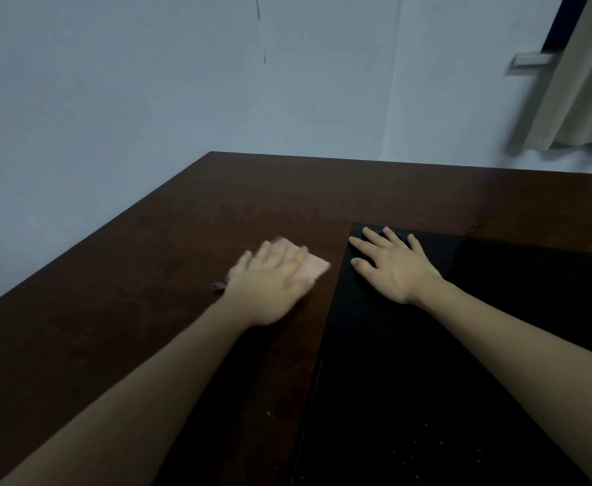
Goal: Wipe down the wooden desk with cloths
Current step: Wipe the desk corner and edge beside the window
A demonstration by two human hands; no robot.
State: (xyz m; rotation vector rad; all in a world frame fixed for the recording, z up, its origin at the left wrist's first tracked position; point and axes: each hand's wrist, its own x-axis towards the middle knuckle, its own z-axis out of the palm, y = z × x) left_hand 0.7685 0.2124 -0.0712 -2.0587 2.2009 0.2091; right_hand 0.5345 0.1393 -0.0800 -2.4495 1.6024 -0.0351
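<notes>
The dark brown wooden desk [147, 275] fills the lower half of the view, its far corner against the wall. A pale pink cloth [314, 267] lies flat on it near the middle. My left hand [270, 285] presses on the cloth with straight, spread fingers and looks blurred by motion; only the cloth's right end shows. My right hand [392, 264] rests flat with fingers spread on the far left corner of a black mat [445, 363] that covers the right part of the desk.
A small dark scrap [218, 285] lies on the wood just left of my left wrist. Blue-grey walls meet behind the desk's corner. A beige curtain [582, 82] hangs at the upper right above the desk's far edge.
</notes>
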